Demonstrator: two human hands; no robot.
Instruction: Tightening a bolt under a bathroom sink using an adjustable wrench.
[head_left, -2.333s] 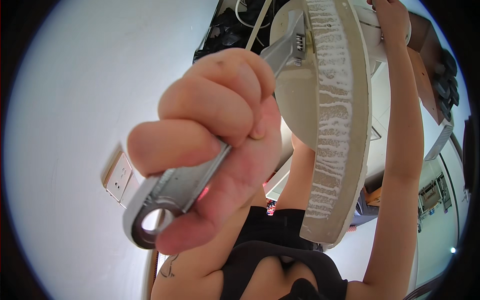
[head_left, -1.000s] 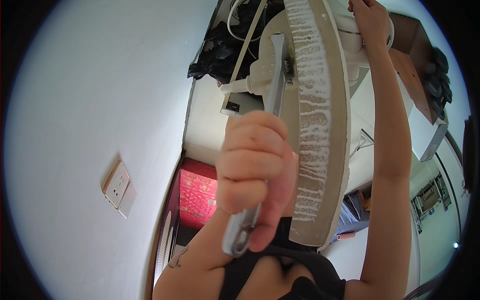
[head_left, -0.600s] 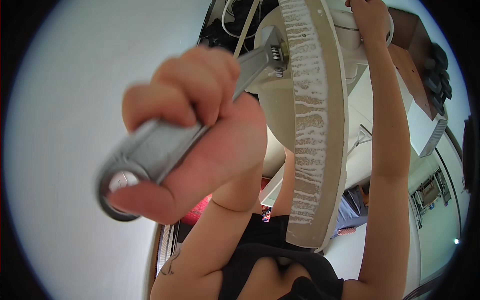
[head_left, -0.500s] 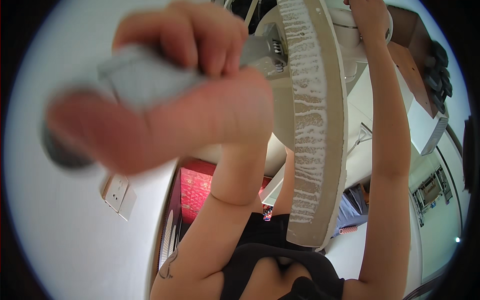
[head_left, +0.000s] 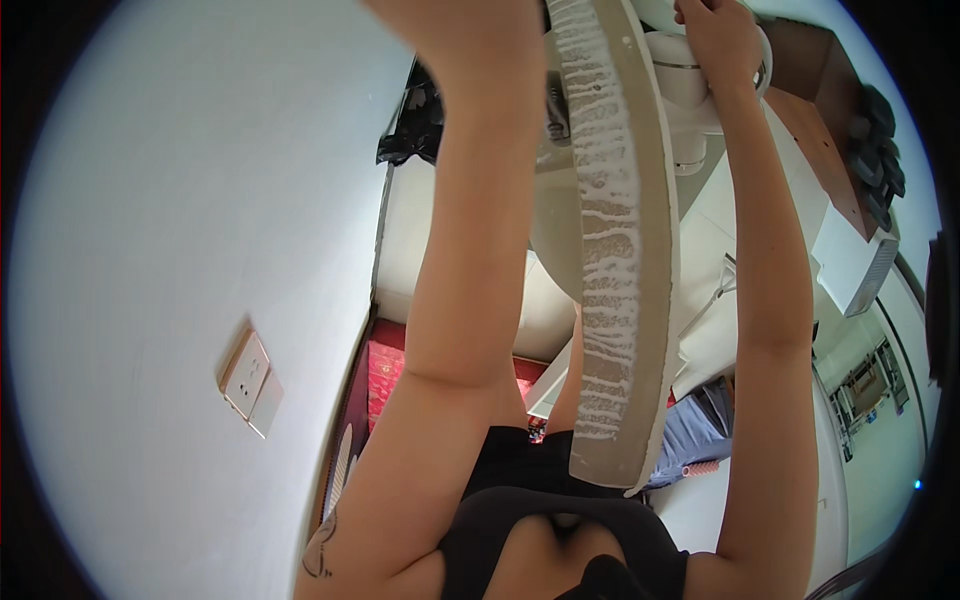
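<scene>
A large curved cream thing that looks like a fan head [head_left: 655, 300] stands upright in front of me, seen nearly edge-on. White, foam-like streaks [head_left: 608, 250] run along its curved band. My right arm reaches up beside it, and my right hand [head_left: 725, 50] has its fingers bent over the white rounded housing [head_left: 680, 70] behind the band. On the other side, my left forearm rises past the fan's front. Only the wrist end of my left hand [head_left: 460, 30] shows at the upper edge. Its fingers, and anything in them, are out of the picture.
Close on the left is a white wall with a socket plate [head_left: 245, 375]. A black plastic bag [head_left: 410, 125] hangs behind my left forearm. Brown shelving [head_left: 815, 120] and a white box [head_left: 850, 260] stand at the right. Blue-grey cloth [head_left: 695, 430] lies lower right.
My left hand, earlier close to the camera with a blurred grey object in it, has moved up and mostly out of view. My right hand stays at the housing.
</scene>
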